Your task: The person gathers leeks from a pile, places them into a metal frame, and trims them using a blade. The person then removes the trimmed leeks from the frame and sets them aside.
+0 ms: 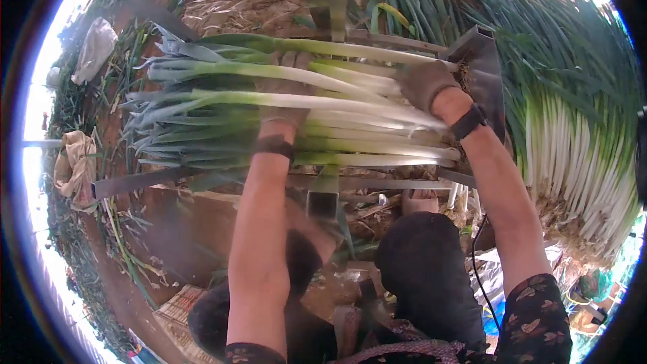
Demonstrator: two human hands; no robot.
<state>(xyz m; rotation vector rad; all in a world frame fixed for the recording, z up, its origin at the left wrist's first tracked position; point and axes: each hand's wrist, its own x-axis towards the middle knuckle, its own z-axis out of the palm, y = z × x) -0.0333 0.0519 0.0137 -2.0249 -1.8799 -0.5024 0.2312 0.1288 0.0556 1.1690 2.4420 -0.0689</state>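
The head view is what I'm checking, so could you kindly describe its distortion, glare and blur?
In the head view, strong fisheye bending inside a dark, rounded border; in the head view, washed-out glare along the left edge and upper right; in the head view, a hazy patch over the ground at lower left, while the leeks remain readable.

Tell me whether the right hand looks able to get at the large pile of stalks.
Probably yes: the large pile lies close by, but the metal end plate stands between it and the right hand, so reaching over or around seems needed.
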